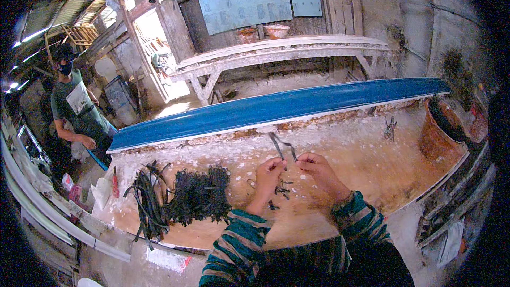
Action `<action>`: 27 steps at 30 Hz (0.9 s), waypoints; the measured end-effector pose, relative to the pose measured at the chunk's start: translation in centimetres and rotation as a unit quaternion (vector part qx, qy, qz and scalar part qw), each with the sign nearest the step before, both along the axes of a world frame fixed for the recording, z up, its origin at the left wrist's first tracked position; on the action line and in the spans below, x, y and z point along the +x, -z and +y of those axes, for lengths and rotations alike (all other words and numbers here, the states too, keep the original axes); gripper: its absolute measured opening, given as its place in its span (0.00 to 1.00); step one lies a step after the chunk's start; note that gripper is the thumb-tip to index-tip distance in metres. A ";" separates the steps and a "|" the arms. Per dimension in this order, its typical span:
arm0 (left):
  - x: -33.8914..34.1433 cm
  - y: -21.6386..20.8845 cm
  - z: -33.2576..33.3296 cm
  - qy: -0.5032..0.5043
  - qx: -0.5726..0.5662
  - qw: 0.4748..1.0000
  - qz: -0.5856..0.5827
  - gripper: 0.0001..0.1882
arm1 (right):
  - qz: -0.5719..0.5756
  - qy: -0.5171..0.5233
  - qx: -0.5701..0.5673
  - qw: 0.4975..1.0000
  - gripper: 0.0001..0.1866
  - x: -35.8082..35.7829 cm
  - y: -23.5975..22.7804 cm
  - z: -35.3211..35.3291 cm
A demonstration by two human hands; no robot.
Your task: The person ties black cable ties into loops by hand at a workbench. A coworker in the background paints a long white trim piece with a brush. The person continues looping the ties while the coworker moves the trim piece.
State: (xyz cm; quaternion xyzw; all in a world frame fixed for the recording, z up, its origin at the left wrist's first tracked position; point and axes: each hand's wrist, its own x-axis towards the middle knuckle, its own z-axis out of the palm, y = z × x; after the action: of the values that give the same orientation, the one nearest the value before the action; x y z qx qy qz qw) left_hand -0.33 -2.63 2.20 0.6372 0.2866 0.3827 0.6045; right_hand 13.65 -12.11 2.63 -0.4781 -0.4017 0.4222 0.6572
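Observation:
My left hand [269, 174] and my right hand [314, 166] are raised close together over a wooden work board [372, 165] spattered with white. Both pinch thin dark strips [280, 146] that stick up between them toward the far edge. A few short dark offcuts [281, 188] lie on the board just below my left hand. To the left sits a heap of dark cut strips [199, 196], with longer loose dark strips [149, 202] beside it.
A long blue panel [276, 107] runs along the board's far edge. A brown pot [438, 133] stands at the right end. A small red-handled tool [114, 180] lies at the left. A masked person [74, 111] stands at far left. A pale wooden bench [281, 50] is behind.

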 end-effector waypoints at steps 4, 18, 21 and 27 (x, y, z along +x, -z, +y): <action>-0.1 0.2 0.4 0.051 -0.015 0.999 0.006 0.08 | -0.038 0.007 -0.021 0.999 0.04 -0.2 0.1 0.5; 0.4 0.2 -0.3 0.067 0.049 0.996 0.038 0.09 | -0.118 0.020 0.007 0.993 0.06 -0.4 0.0 0.3; 0.3 0.1 -0.3 0.082 0.043 0.995 0.050 0.09 | -0.095 0.022 0.017 0.995 0.06 -0.5 0.0 0.4; 0.3 1.0 0.2 0.096 0.039 0.994 0.036 0.10 | -0.141 0.038 0.015 0.989 0.07 -0.3 0.5 0.6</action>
State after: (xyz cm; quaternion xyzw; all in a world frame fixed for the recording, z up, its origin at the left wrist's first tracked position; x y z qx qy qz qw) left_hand -0.01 -2.47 1.15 0.6984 0.2303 0.3109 0.6021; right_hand 13.33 -11.46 2.09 -0.5377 -0.4781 0.3192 0.6167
